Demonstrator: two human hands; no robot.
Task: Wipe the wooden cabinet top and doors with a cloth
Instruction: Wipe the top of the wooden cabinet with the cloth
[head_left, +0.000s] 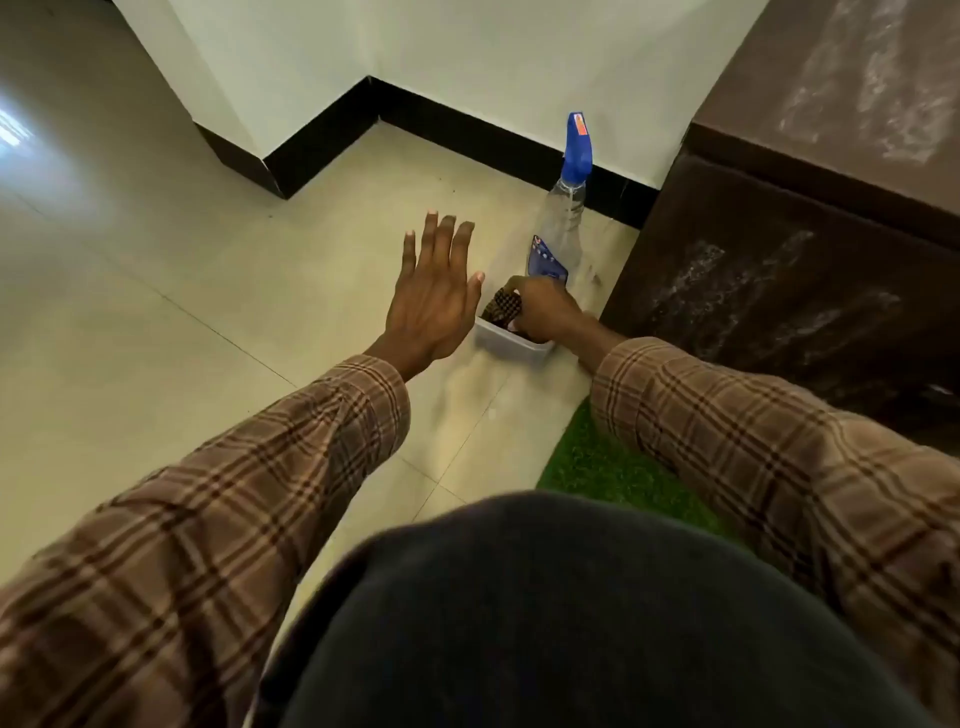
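Right hand (545, 312) reached down into white tub (511, 345), fingers clamped on checked cloth (503, 307). Left hand (434, 301) hovered left of tub, fingers straight and spread. Cabinet (779, 280) right of tub, spray bottle (563, 208) behind it, bare floor (182, 312) left.

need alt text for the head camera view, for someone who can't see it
A person's right hand grips a checked cloth in a small white tub on the tiled floor, beside a spray bottle and a dusty brown cabinet. The left hand hovers open nearby.
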